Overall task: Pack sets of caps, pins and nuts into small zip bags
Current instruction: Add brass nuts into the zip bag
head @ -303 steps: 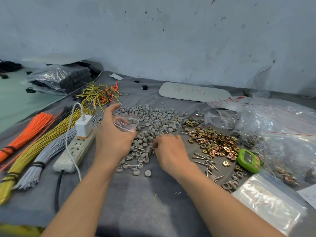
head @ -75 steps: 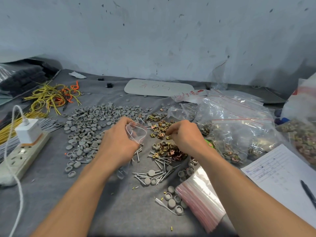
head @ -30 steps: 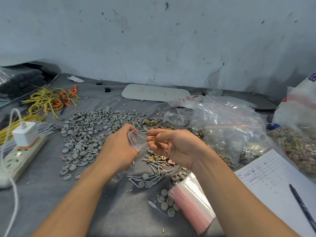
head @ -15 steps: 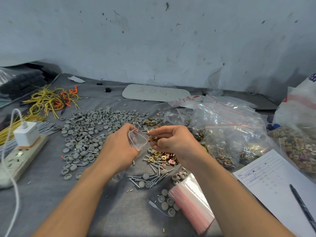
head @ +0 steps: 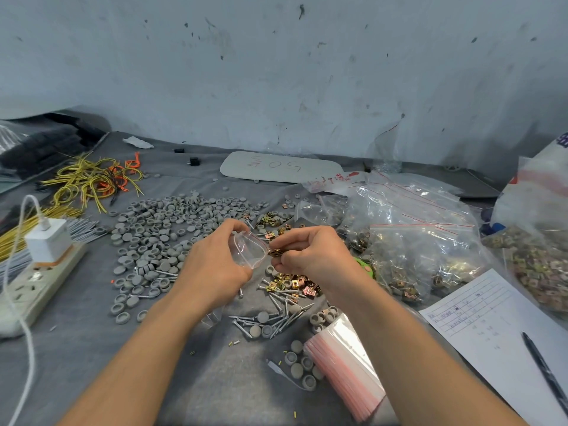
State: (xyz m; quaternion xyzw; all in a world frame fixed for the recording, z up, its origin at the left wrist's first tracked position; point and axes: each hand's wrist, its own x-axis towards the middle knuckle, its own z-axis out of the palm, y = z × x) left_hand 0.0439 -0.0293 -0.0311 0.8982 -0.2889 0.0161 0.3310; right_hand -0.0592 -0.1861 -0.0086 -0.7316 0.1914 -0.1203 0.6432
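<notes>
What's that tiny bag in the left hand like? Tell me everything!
The bag is small, thin and clear, like soft plastic, with a red line along its zip mouth. The left hand grips it above the table and squeezes the mouth open toward the right hand. That hand pinches brassy nuts right at the opening. Whether anything is inside is hard to tell.

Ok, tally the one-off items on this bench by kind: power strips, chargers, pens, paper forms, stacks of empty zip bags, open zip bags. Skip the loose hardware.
Power strip: 1
Charger: 1
Pen: 1
Paper form: 1
Stack of empty zip bags: 1
Open zip bag: 1
Total: 6
</notes>
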